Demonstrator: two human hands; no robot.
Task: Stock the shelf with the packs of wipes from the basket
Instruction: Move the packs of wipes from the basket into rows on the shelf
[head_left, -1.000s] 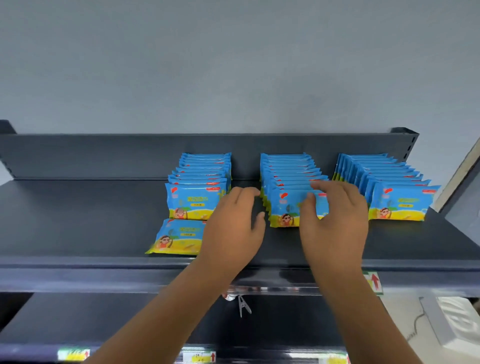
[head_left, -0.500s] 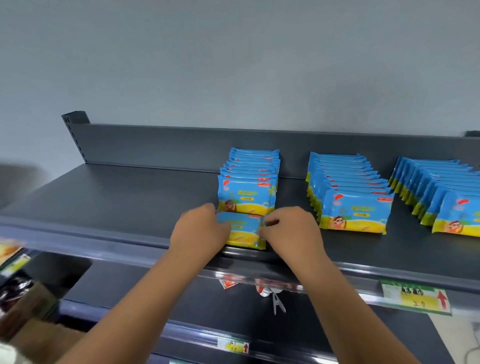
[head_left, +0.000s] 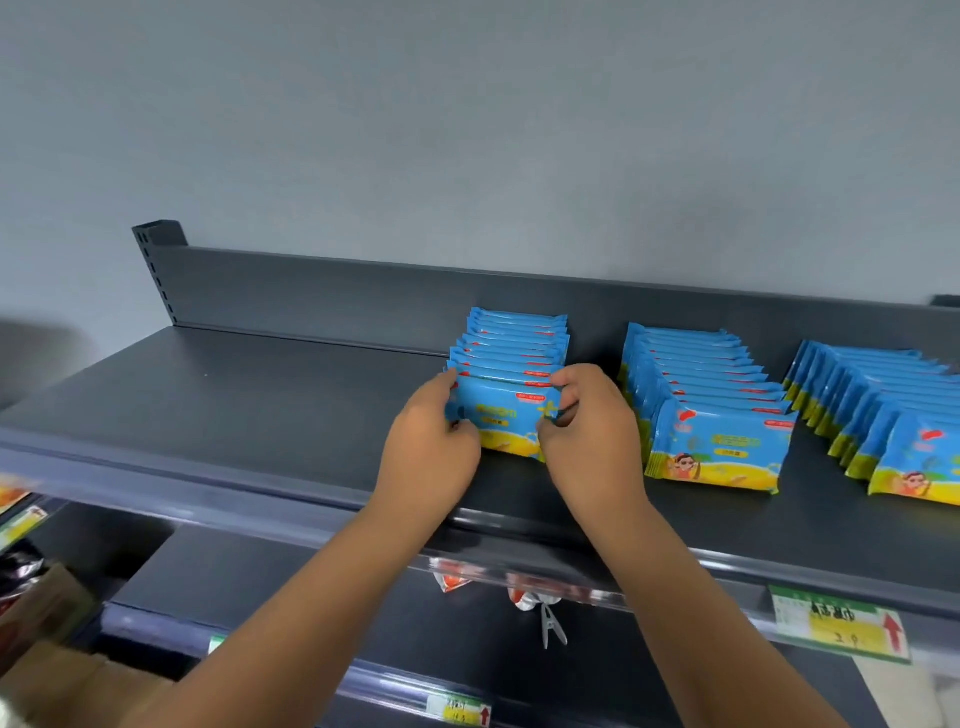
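Observation:
Three rows of blue and yellow wipe packs stand on the dark grey top shelf. At the front of the left row one pack stands upright between my hands. My left hand pinches its left edge, and my right hand pinches its right edge. The middle row and the right row stand untouched to the right. No basket is in view.
The shelf's left half is bare. A back panel runs behind the rows. Price tags sit on the front rail, and a clip hangs under it. Lower shelves and blurred goods lie at the bottom left.
The pack that lay flat in front of the left row has been raised upright against that row by both hands. The view has shifted left.

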